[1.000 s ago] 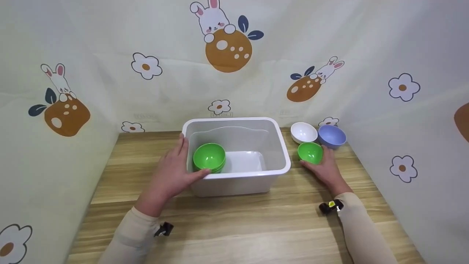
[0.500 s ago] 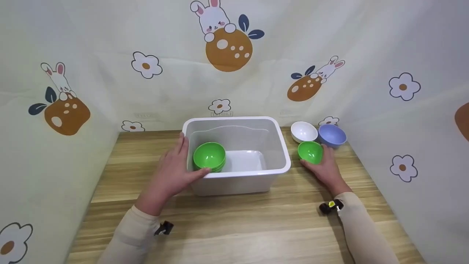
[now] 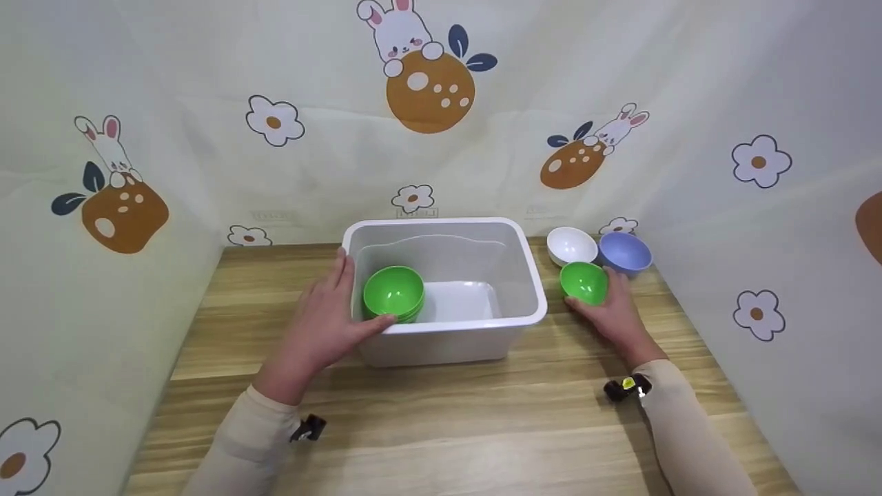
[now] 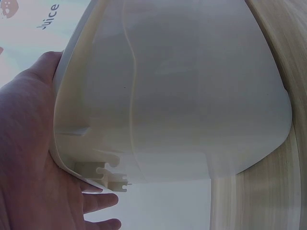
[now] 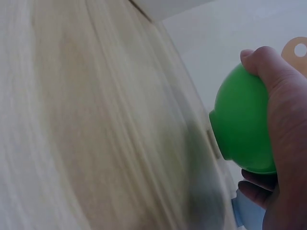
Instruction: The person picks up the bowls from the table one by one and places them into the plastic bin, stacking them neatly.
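A white plastic bin (image 3: pixel 441 344) stands on the table, with a stack of green bowls (image 3: pixel 394 293) inside at its left end. My left hand (image 3: pixel 320 320) holds the bin's front left corner, thumb over the front rim and fingers along the left side. In the left wrist view the hand (image 4: pixel 36 139) wraps the rim of the bin (image 4: pixel 192 96). To the right, my right hand (image 3: pixel 615 310) grips a green bowl (image 3: pixel 583 282) by its side. The right wrist view shows that bowl (image 5: pixel 242 124) between thumb and fingers, raised off the table with a shadow below.
A white bowl (image 3: pixel 571 246) and a blue bowl (image 3: pixel 626 253) stand side by side at the table's back right, just behind the held bowl. Patterned cloth walls (image 3: pixel 331 172) close off the back and both sides of the wooden table (image 3: pixel 441 427).
The green bowl in my right hand has risen slightly. The left hand keeps its place on the bin, which has not moved.
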A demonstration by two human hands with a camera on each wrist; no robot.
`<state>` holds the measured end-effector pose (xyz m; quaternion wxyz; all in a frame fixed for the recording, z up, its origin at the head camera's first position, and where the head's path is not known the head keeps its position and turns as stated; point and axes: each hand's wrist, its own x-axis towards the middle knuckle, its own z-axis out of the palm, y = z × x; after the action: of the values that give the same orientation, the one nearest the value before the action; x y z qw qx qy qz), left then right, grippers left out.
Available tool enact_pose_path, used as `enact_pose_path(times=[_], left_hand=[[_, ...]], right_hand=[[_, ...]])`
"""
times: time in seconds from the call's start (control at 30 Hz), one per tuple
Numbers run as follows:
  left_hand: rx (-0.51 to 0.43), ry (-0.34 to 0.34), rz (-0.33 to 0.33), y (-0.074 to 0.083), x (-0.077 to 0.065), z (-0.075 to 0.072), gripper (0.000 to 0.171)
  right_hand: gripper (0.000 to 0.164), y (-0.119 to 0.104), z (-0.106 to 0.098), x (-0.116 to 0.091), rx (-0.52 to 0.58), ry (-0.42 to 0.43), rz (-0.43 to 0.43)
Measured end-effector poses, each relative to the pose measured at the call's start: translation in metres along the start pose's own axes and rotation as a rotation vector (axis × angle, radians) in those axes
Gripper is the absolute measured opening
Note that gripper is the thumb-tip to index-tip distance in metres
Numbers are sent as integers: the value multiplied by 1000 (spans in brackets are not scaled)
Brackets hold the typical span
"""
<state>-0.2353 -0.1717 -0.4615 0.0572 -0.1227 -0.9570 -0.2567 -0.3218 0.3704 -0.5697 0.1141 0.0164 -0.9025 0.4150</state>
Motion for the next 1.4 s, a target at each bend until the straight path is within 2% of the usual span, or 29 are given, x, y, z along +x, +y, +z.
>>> enact_pose_path(times=[0.37, 0.7, 1.03, 1.4], left_hand=[[2, 12, 4, 1, -1, -1, 133], [9, 4, -3, 1, -1, -1, 131], [8, -2, 0, 1, -1, -1, 134], [12, -14, 14, 2, -2, -3, 133]], right_hand=[[105, -27, -9, -1, 56, -30, -13], [106, -44, -17, -2, -42, -65, -41], [110, -59, -29, 0, -50, -115, -23], [110, -68, -38, 4, -57, -108, -61]])
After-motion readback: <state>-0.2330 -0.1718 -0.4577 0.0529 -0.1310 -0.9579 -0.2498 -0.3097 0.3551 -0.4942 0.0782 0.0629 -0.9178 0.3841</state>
